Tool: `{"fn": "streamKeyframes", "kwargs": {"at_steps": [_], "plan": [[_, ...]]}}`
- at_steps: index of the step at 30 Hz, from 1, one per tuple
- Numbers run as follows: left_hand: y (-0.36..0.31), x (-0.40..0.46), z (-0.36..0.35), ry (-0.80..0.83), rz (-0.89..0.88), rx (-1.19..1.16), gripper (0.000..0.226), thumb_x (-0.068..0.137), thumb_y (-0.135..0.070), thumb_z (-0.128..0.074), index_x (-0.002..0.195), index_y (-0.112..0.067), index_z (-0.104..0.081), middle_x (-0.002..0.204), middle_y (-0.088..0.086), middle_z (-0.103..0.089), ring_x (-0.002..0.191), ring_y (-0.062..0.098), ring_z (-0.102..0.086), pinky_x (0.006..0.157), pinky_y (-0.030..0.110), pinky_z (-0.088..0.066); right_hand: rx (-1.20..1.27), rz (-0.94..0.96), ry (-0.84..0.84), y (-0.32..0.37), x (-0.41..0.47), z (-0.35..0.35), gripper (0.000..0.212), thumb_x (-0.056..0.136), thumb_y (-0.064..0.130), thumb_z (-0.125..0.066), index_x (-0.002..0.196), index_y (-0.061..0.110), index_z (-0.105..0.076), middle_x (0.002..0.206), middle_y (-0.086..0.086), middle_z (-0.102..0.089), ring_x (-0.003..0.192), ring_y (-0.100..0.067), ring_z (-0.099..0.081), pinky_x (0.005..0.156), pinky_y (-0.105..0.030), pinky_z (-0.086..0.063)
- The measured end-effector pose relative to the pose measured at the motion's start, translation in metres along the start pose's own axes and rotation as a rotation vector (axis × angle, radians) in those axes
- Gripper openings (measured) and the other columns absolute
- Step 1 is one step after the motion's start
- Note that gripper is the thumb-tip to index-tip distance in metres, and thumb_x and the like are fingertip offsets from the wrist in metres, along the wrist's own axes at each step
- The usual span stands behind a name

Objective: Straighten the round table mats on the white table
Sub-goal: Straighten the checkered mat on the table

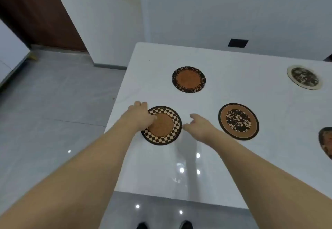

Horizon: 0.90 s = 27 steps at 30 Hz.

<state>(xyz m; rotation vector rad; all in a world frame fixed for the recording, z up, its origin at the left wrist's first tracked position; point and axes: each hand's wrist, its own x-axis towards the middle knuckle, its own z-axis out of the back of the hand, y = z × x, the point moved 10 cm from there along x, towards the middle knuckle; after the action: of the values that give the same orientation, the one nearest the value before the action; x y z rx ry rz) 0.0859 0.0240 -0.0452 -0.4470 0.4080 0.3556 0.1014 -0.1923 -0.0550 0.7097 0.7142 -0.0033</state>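
Your left hand grips the checkered mat at its 10 o'clock rim; your right hand, fingers loose, sits just off its 3 o'clock edge on the table.

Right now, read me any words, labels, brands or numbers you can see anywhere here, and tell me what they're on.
None: no readable text in this view.
The checkered mat, the floral mat and the other round mats carry patterns only.
The dark wall plate shows no legible marking.
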Motion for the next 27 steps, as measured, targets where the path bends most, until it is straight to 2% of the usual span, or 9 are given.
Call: {"fn": "streamKeyframes", "kwargs": {"at_steps": [3,5,7,11,13,16,20,23,27], "plan": [[0.027,0.011,-0.023,-0.043,0.097,-0.109,0.070,0.089,-0.054,-0.054,0.141,-0.011,-0.037,0.141,0.013,-0.039,0.128,0.033,-0.042,0.099,0.044,-0.041,0.077,-0.038,-0.082,-0.013,0.019,-0.010,0.061,0.091,0.036,-0.049,0.143,0.008,-0.033,0.139,-0.009,-0.045,0.123,-0.026,-0.046,0.088,-0.030,-0.036],[0.037,0.017,-0.036,-0.110,0.082,-0.122,0.066,0.089,-0.052,-0.058,0.137,-0.010,-0.042,0.136,0.012,-0.041,0.124,0.032,-0.042,0.098,0.043,-0.042,0.041,-0.037,-0.140,-0.014,0.031,-0.018,0.043,0.092,0.039,-0.044,0.122,0.008,-0.048,0.110,-0.007,-0.050,0.102,-0.025,-0.052,0.079,-0.031,-0.037],[0.040,0.024,-0.043,-0.195,0.023,-0.122,0.062,0.087,-0.047,-0.062,0.137,-0.015,-0.042,0.135,0.008,-0.040,0.123,0.030,-0.041,0.098,0.043,-0.038,0.016,-0.043,-0.198,-0.014,0.044,-0.026,0.031,0.092,0.038,-0.042,0.099,0.009,-0.047,0.091,-0.003,-0.049,0.079,-0.021,-0.050,0.066,-0.031,-0.039],[0.052,0.038,-0.049,-0.276,0.036,-0.281,0.053,0.078,-0.044,-0.072,0.123,-0.034,-0.047,0.118,-0.008,-0.043,0.113,0.016,-0.042,0.092,0.036,-0.026,0.050,-0.056,-0.281,-0.022,0.060,-0.035,0.011,0.084,0.021,-0.045,0.080,0.013,-0.040,0.064,0.002,-0.043,0.054,-0.015,-0.042,0.047,-0.027,-0.031],[0.055,0.044,-0.051,-0.258,0.064,-0.330,0.047,0.074,-0.040,-0.073,0.112,-0.038,-0.045,0.110,-0.011,-0.042,0.106,0.013,-0.039,0.087,0.034,-0.023,0.088,-0.053,-0.320,-0.022,0.061,-0.033,0.008,0.082,0.017,-0.045,0.081,0.009,-0.043,0.067,0.002,-0.047,0.056,-0.015,-0.046,0.049,-0.028,-0.034],[0.055,0.046,-0.050,-0.249,0.110,-0.398,0.027,0.080,-0.026,-0.061,0.094,-0.037,-0.041,0.096,-0.011,-0.047,0.100,0.017,-0.037,0.079,0.033,-0.022,0.078,0.020,-0.396,-0.011,0.055,-0.032,0.005,0.084,0.014,-0.045,0.087,0.011,-0.047,0.086,-0.004,-0.054,0.077,-0.022,-0.055,0.063,-0.036,-0.045],[0.054,0.041,-0.042,-0.219,0.004,-0.428,0.008,0.092,-0.030,-0.055,0.098,-0.030,-0.049,0.082,-0.012,-0.055,0.089,0.016,-0.050,0.082,0.034,-0.035,0.121,0.179,-0.405,0.008,0.051,-0.032,0.008,0.091,0.015,-0.046,0.086,0.019,-0.042,0.078,-0.002,-0.057,0.069,-0.018,-0.057,0.058,-0.032,-0.046],[0.072,0.045,-0.019,-0.254,-0.007,-0.570,0.009,0.095,-0.030,-0.055,0.087,-0.027,-0.054,0.072,-0.008,-0.058,0.065,0.006,-0.056,0.059,0.020,-0.041,0.161,0.298,-0.408,0.037,0.061,-0.024,0.009,0.093,0.020,-0.052,0.087,0.023,-0.046,0.077,0.003,-0.058,0.070,-0.011,-0.057,0.059,-0.026,-0.046],[0.106,0.076,0.034,-0.430,0.083,-0.727,0.010,0.095,-0.024,-0.056,0.085,-0.021,-0.057,0.083,0.003,-0.065,0.076,0.019,-0.062,0.063,0.030,-0.047,0.166,0.432,-0.397,0.095,0.094,-0.025,0.004,0.094,0.023,-0.052,0.093,0.022,-0.048,0.079,0.005,-0.058,0.072,-0.011,-0.058,0.066,-0.032,-0.051]]}}
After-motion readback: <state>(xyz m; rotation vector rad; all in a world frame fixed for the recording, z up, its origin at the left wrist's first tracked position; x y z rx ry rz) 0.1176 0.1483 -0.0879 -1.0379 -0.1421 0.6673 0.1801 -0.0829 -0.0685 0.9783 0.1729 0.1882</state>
